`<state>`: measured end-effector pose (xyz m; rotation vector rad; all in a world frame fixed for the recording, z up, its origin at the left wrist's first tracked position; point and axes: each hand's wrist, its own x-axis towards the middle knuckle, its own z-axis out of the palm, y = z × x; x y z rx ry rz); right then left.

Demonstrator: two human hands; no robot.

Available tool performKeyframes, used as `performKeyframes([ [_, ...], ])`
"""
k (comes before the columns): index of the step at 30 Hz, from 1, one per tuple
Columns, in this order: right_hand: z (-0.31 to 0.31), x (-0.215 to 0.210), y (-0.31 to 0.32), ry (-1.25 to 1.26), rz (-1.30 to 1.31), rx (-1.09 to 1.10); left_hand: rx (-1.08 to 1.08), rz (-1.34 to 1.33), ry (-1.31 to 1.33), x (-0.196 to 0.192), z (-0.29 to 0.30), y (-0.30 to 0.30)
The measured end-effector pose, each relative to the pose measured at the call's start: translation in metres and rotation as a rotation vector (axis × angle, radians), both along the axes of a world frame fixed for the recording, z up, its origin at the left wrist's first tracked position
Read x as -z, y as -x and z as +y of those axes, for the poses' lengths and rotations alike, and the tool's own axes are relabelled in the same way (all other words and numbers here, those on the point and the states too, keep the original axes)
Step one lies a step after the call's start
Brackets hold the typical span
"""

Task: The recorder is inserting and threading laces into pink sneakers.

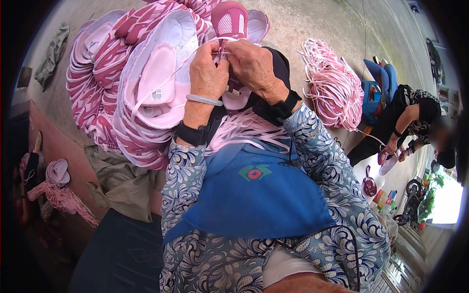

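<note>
What I have on

My left hand (209, 73) and right hand (255, 67): bare. Left wristband (193, 134) and right wristband (287, 105) both black, chunky. Pale, smooth bangle (204, 100) on my left wrist too. Left sleeve (181, 171) and right sleeve (315, 139) match: blue-grey cloth, white and navy leafy swirls. Blue apron (254, 210) across my front; green-and-red emblem (254, 173) on it. White cloth (286, 266) at my neck. Thin black cable (355, 251) curving down my right side.

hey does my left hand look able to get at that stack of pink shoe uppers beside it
Probably yes: the stack of pink shoe uppers lies just left of your left hand, with nothing solid showing between them. The hand does look busy pinching a pale lace, though.
</note>
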<state>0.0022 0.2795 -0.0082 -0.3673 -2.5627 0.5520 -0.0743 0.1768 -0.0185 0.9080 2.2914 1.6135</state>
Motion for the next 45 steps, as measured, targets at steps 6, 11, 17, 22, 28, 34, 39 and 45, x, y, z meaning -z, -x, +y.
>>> performKeyframes([
  [6, -0.005, -0.047, -0.031, 0.589, 0.130, -0.045, -0.004, 0.243, 0.085, 0.002, -0.007, -0.001],
  [11, 0.027, -0.090, -0.070, 1.084, 0.136, -0.201, 0.068, 0.274, 0.048, -0.035, -0.033, -0.006],
  [17, -0.002, -0.077, -0.010, 0.822, 0.363, -0.202, -0.177, 0.307, -0.114, -0.038, 0.008, 0.064],
  [22, 0.014, -0.053, -0.015, 0.942, 0.121, -0.243, 0.380, -0.317, 0.076, -0.027, 0.045, 0.094],
  [28, 0.063, -0.089, -0.112, 0.893, -0.140, -0.076, 0.449, -0.528, 0.014, -0.015, 0.045, 0.101],
  [34, 0.122, -0.105, -0.208, 1.224, 0.119, 0.185, 1.063, -1.238, -0.697, 0.027, 0.053, 0.125],
  [39, 0.206, -0.088, -0.352, 0.648, 0.496, 1.098, 0.489, -0.776, -0.183, 0.019, 0.029, 0.129],
  [45, 0.170, -0.017, -0.355, 0.815, 0.395, 1.155, 0.465, -0.740, -0.279, 0.003, 0.037, 0.106],
])
